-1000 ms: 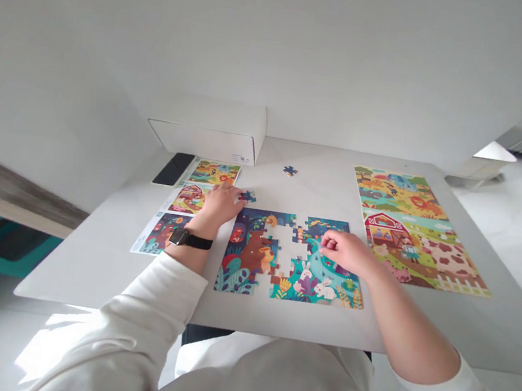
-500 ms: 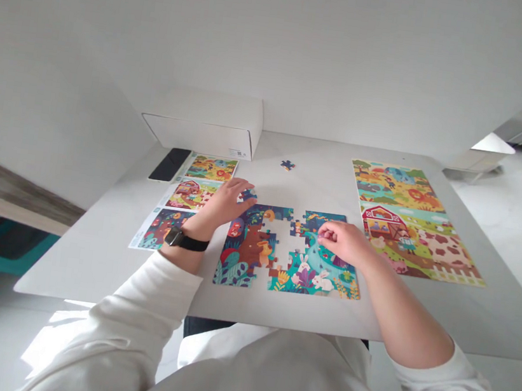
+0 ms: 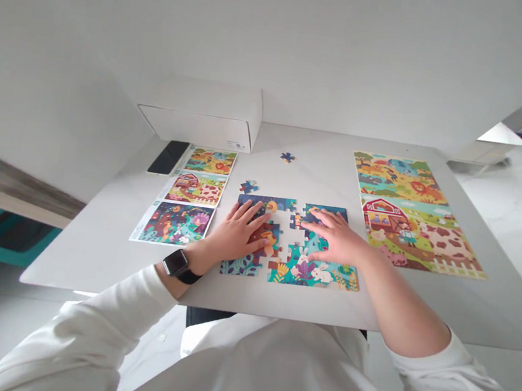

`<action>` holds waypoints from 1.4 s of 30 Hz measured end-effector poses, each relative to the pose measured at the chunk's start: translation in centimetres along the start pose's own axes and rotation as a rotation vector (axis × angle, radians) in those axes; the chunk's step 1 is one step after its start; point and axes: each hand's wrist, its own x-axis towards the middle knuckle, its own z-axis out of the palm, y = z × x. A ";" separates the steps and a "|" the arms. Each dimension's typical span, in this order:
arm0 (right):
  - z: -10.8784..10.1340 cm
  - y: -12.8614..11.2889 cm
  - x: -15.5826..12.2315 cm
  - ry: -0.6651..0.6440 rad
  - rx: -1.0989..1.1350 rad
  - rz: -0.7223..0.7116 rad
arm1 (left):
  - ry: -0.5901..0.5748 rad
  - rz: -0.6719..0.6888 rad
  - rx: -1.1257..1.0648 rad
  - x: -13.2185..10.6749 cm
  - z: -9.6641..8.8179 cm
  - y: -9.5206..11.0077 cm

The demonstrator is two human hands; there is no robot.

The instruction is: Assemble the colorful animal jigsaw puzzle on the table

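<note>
Now both hands lie flat on the unfinished forest puzzle (image 3: 327, 275) at the table's near edge, fingers spread and gripping nothing; half a second ago the left hand (image 3: 239, 236) was up at the loose blue piece (image 3: 248, 187) beyond the puzzle's far left corner, and the right hand (image 3: 332, 237) was curled loosely over the puzzle's right half. That piece now sits uncovered, and a second loose piece (image 3: 288, 157) lies farther beyond the puzzle. Left of the puzzle are three reference cards (image 3: 194, 188) in a column, a black phone (image 3: 168, 157) and one white box (image 3: 204, 114) beyond them; right of it lie two finished puzzles (image 3: 408, 208), savanna above farm. One smartwatch (image 3: 178, 264) shows on the left wrist. All rests on a white table (image 3: 90, 250) against a plain white wall.
</note>
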 end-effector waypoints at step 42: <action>1.8 -9.9 -4.8 0.173 0.071 -0.076 | -0.004 0.010 -0.041 -2.1 -0.6 2.0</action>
